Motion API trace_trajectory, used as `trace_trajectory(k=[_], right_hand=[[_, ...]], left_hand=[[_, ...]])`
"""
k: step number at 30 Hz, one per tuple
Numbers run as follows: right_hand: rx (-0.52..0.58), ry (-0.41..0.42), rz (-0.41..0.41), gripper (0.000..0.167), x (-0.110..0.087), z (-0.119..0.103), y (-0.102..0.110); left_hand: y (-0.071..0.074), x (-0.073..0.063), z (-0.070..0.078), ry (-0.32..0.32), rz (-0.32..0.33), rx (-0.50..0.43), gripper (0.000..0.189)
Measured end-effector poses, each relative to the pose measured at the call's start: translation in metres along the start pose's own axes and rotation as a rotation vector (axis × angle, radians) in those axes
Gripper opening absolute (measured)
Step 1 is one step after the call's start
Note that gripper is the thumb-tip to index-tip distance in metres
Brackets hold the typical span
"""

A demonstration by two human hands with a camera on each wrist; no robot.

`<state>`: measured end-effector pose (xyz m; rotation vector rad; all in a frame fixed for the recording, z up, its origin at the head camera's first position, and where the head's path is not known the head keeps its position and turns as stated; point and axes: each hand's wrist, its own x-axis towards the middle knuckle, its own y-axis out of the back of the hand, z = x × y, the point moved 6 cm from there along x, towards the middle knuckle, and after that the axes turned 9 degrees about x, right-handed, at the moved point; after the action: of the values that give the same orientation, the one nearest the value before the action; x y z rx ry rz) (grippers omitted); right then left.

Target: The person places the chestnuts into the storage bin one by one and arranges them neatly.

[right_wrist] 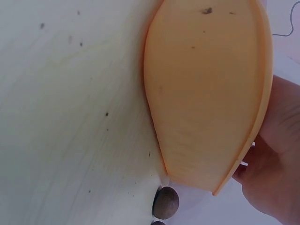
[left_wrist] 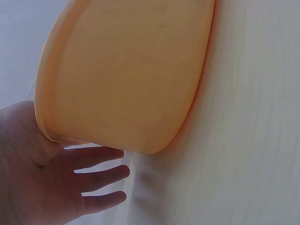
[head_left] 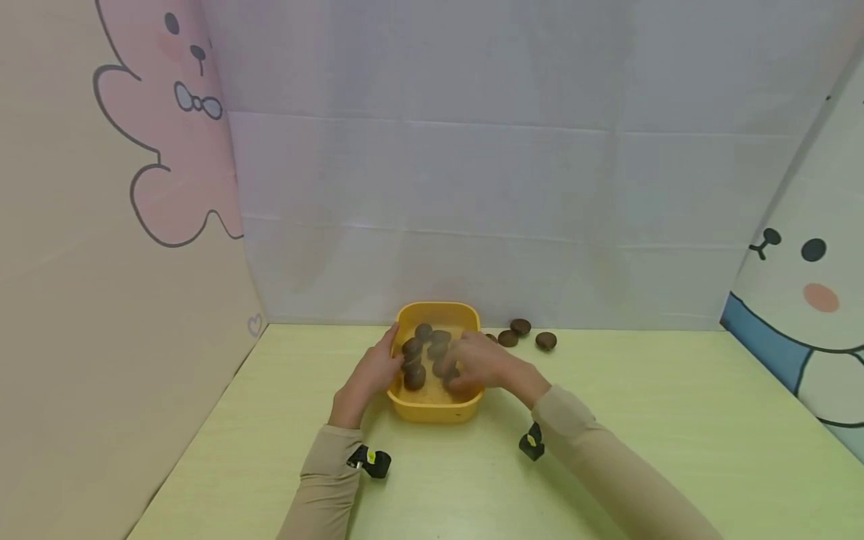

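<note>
A yellow plastic bin (head_left: 435, 412) stands on the table near the back wall, with several dark brown, rounded pieces that look like chestnuts (head_left: 415, 377) inside. My left hand (head_left: 373, 371) holds the bin's left rim, thumb over the edge and fingers outside. In the left wrist view, that hand (left_wrist: 51, 183) has its fingers spread beside the bin's outer wall (left_wrist: 126, 79). Over the right rim, my right hand (head_left: 481, 360) reaches in among the brown pieces, slightly blurred. The bin wall (right_wrist: 206, 93) hides most of its fingers in the right wrist view, so any hold is unclear.
Several more brown pieces (head_left: 546, 341) lie on the pale table (head_left: 641, 420) right of the bin, close to the back wall. A white cloth wall (head_left: 432, 180) rises behind, and printed side panels (head_left: 121, 337) flank the table.
</note>
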<state>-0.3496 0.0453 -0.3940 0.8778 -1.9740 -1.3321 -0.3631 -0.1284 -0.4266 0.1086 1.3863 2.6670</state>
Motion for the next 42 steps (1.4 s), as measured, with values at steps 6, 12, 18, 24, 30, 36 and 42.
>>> trace_trajectory(k=[6, 12, 18, 24, 30, 36, 42], right_hand=[[-0.111, 0.052, -0.049, 0.013, 0.01, -0.011, -0.003], [-0.184, 0.017, -0.096, 0.029, 0.019, -0.017, -0.007], [-0.173, -0.007, -0.07, 0.008, 0.024, -0.018, -0.01], [-0.104, -0.032, -0.03, 0.024, 0.023, -0.012, -0.013], [-0.078, -0.001, 0.016, 0.022, 0.022, -0.009, -0.013], [-0.075, 0.008, 0.034, 0.016, 0.021, -0.007, -0.013], [0.092, 0.027, 0.102, 0.003, 0.011, -0.004, -0.001]], left_hand=[[0.0, 0.0, -0.002, 0.003, -0.001, 0.004, 0.068], [0.0, -0.001, -0.003, -0.001, 0.0, 0.004, 0.069], [0.0, -0.001, -0.004, -0.007, 0.008, 0.005, 0.068], [0.0, 0.0, -0.004, -0.019, 0.008, 0.016, 0.067], [0.001, 0.0, -0.003, -0.021, 0.014, 0.022, 0.068], [0.0, 0.001, -0.004, -0.021, 0.014, 0.022, 0.068], [0.0, 0.001, -0.002, -0.018, 0.007, 0.003, 0.068]])
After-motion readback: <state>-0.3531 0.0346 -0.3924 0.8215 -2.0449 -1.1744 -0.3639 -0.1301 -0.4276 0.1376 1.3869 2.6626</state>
